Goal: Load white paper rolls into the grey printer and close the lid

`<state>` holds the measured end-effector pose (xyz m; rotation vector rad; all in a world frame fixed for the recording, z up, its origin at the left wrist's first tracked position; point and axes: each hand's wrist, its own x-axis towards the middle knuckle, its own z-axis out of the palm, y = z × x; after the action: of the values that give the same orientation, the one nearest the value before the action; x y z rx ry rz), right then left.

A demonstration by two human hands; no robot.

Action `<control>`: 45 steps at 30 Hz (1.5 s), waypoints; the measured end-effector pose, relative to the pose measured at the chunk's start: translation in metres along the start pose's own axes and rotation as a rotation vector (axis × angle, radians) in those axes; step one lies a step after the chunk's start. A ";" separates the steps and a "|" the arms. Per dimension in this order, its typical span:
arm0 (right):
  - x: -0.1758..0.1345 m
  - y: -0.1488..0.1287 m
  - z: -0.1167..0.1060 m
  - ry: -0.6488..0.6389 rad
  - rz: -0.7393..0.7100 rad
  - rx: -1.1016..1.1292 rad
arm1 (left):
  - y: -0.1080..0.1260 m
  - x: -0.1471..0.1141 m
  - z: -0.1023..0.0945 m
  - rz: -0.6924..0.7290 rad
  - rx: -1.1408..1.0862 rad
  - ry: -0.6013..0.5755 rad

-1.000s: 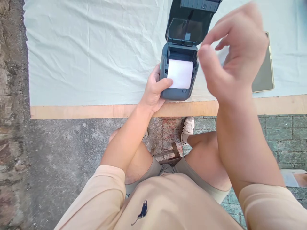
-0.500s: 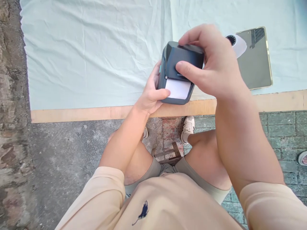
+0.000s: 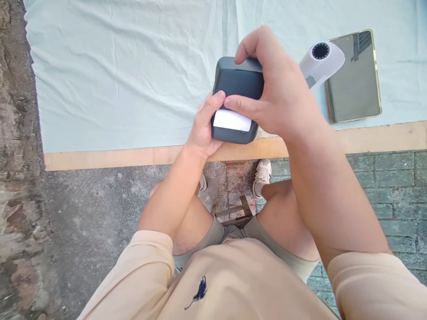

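A dark grey handheld label printer (image 3: 242,82) is held up over the table's front edge, between both hands. White label paper (image 3: 231,120) lies across its lower front, below the cover. My left hand (image 3: 204,126) wraps round the printer's left side, its thumb on the cover's lower edge. From the right, my right hand (image 3: 283,89) grips the printer, with fingers over the top and the thumb on the cover beside my left thumb. The cover looks pressed down flat. The underside of the printer and several fingertips are hidden.
On the table's pale blue cloth (image 3: 116,80), a white roll with a black toothed core (image 3: 320,51) lies right of my right hand. A dark-screened tablet or phone (image 3: 356,84) is beside it. A wooden strip (image 3: 150,156) runs along the table's front edge, above my knees and a stool.
The printer's cover, slightly raised before, now sits lower. My left thumb has moved up from the paper to the cover, and both hands have shifted a little left with the printer.
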<state>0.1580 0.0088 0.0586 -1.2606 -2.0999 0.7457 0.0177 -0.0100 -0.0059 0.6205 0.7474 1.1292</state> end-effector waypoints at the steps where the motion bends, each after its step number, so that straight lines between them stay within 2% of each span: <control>1: 0.000 0.000 0.000 0.005 -0.013 0.002 | 0.001 0.000 0.002 0.002 -0.008 0.000; 8: 0.000 0.008 -0.005 0.032 -0.086 0.065 | 0.011 0.005 0.008 -0.017 -0.034 0.030; 12: -0.003 0.011 -0.017 -0.104 -0.059 0.086 | 0.005 0.008 0.008 -0.023 -0.069 0.071; 15: -0.006 0.011 -0.024 -0.186 -0.044 0.075 | -0.001 0.009 0.005 0.033 -0.064 0.104; 16: -0.006 0.010 -0.025 -0.155 -0.048 0.042 | -0.002 0.010 0.004 0.038 -0.061 0.115; 17: -0.007 0.009 -0.025 -0.067 -0.057 -0.006 | -0.003 0.010 0.003 0.047 -0.060 0.132; 20: -0.006 0.004 -0.019 0.369 -0.042 -0.181 | -0.001 0.007 0.002 0.059 -0.062 0.098; 21: -0.005 0.003 -0.017 0.456 -0.038 -0.216 | 0.000 0.005 0.004 0.050 -0.057 0.064; 22: -0.004 0.002 -0.015 0.476 -0.043 -0.236 | 0.001 0.002 0.005 0.041 -0.048 0.032; 23: -0.003 0.001 -0.014 0.426 -0.054 -0.253 | 0.001 0.000 0.007 0.038 -0.033 0.011; 25: -0.001 0.001 -0.013 0.214 -0.059 -0.308 | 0.001 -0.003 0.008 0.046 -0.003 -0.004; 27: -0.001 0.000 -0.015 0.033 0.002 -0.400 | 0.000 -0.004 0.008 0.054 0.012 -0.007; 30: -0.003 -0.002 -0.019 -0.087 0.063 -0.528 | -0.002 -0.004 0.007 0.060 0.006 -0.026; 37: -0.004 -0.006 -0.014 -0.159 0.150 -0.672 | -0.004 -0.002 0.007 0.091 0.005 -0.070; 40: -0.004 -0.004 -0.015 -0.132 0.127 -0.638 | -0.005 -0.001 0.007 0.080 0.000 -0.063; 43: -0.008 -0.002 -0.022 -0.045 0.092 -0.410 | -0.005 0.001 0.005 0.076 -0.034 -0.040; 45: -0.012 0.000 -0.028 0.094 0.066 -0.090 | -0.005 0.003 0.003 0.078 -0.060 -0.011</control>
<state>0.1827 0.0027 0.0756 -1.3914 -2.0441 0.6134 0.0235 -0.0086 -0.0083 0.6093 0.6822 1.2150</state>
